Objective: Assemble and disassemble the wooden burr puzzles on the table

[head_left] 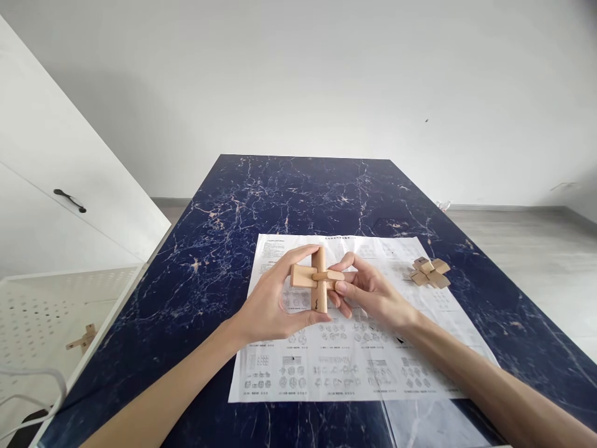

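Note:
A cross-shaped wooden interlocking puzzle (305, 276) is held up between both hands, over a printed sheet. My left hand (275, 292) grips its upright bar at both ends, thumb at the bottom near a dark mark and fingers at the top. With thumb and fingers, my right hand (366, 287) pinches the right end of the crossing pieces. Beneath lies the white instruction sheet (303, 367), printed with small diagrams and text. Another wooden puzzle (430, 272), a compact cluster of blocks, rests on the sheet's right edge.
The dark blue marbled table (289, 193) reaches toward a white wall. On the left stand a white cabinet (69, 137) with a black handle and a lower white perforated surface (37, 311), holding another wooden piece (83, 338) and pale cables (56, 376).

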The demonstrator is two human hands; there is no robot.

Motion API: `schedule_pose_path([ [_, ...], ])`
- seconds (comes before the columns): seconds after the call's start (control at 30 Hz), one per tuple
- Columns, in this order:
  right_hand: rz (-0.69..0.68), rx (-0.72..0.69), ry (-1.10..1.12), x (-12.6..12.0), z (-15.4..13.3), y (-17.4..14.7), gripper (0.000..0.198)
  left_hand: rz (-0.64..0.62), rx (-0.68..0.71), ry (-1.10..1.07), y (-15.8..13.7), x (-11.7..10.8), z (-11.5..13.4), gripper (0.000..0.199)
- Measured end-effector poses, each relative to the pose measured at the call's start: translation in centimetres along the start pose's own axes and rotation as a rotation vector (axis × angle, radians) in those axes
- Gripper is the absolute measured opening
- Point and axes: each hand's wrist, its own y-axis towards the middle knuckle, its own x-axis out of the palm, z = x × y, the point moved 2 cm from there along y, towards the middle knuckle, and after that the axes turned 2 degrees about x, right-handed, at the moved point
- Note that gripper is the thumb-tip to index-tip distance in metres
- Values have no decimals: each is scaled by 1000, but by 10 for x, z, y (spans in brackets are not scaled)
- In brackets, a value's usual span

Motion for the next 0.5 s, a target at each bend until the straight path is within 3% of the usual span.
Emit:
schedule_pose_path([
  [0.33, 43, 8, 6, 6, 4, 0, 30, 51, 64, 12, 0, -1, 2, 94],
  [0.5, 79, -92, -298, -3, -3, -1, 22, 67, 135, 66, -1, 3, 0, 95],
])
